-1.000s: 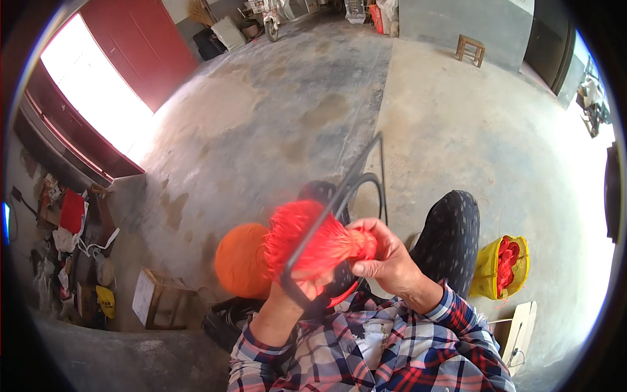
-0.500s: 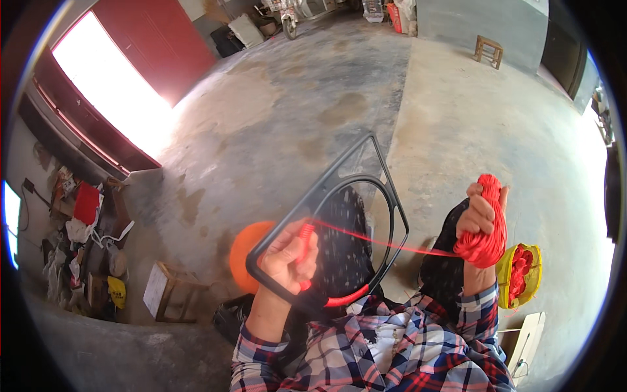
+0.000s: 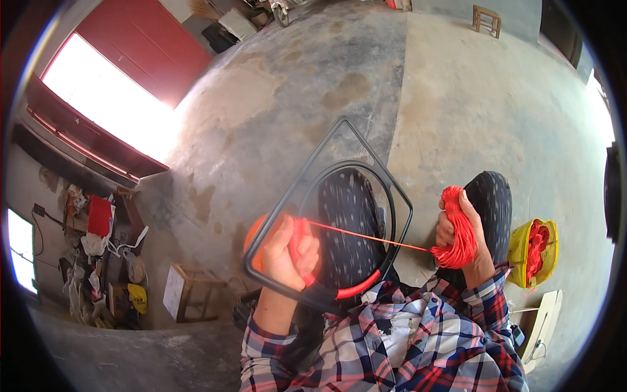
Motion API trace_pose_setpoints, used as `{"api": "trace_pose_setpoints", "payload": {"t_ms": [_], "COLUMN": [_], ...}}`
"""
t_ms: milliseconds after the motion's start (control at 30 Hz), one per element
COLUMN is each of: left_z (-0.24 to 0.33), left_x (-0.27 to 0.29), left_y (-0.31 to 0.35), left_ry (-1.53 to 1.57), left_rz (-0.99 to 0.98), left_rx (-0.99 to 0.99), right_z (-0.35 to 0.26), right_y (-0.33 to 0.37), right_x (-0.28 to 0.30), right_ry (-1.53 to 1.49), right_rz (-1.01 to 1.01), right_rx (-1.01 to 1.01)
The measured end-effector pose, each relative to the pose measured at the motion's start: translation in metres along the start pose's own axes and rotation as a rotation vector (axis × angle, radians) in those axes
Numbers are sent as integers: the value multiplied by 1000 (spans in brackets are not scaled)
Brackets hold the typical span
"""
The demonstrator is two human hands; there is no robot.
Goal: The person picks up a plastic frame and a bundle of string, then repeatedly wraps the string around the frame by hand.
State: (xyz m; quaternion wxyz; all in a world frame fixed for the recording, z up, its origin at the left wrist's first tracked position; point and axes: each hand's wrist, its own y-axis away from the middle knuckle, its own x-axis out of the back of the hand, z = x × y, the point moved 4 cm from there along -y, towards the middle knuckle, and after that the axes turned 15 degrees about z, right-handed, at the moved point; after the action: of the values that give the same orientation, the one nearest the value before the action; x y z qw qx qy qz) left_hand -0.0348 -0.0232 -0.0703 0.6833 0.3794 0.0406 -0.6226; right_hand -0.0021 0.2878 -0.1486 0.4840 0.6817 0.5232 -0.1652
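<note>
My left hand (image 3: 290, 256) is closed around one side of a black frame (image 3: 385, 173), an angular outline with a ring inside. Red cord is wound round the ring under that hand, and more winding (image 3: 358, 286) covers its lower side. A taut strand of red cord (image 3: 369, 236) runs from there across the ring to my right hand (image 3: 481, 245), which grips a thick hank of red cord (image 3: 457, 228). An orange round thing (image 3: 253, 243) sits behind my left hand, mostly hidden.
A yellow bag (image 3: 518, 258) with red cord inside stands at my right, beside a pale board (image 3: 542, 330). On the left are a small wooden stool (image 3: 189, 287) and a pile of clutter (image 3: 98, 261). Another stool (image 3: 486, 21) stands far off.
My right hand and the hank have moved slightly left and lower, and the hank has turned. The frame has tilted a little in my left hand. My view has shifted downward.
</note>
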Motion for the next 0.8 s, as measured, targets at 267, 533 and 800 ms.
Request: {"api": "trace_pose_setpoints", "payload": {"t_ms": [267, 533, 800], "left_z": [-1, 0, -7], "left_x": [-12, -19, -10], "left_y": [7, 8, 1], "left_ry": [51, -4, 52], "left_rz": [-131, -93, -165], "left_rx": [-20, -14, -29], "right_z": [14, 18, 16], "right_y": [4, 6, 10], "right_x": [0, 0, 2], "right_ry": [185, 341, 327], "right_rz": [85, 51, 74], "right_rx": [23, 58, 80]}}
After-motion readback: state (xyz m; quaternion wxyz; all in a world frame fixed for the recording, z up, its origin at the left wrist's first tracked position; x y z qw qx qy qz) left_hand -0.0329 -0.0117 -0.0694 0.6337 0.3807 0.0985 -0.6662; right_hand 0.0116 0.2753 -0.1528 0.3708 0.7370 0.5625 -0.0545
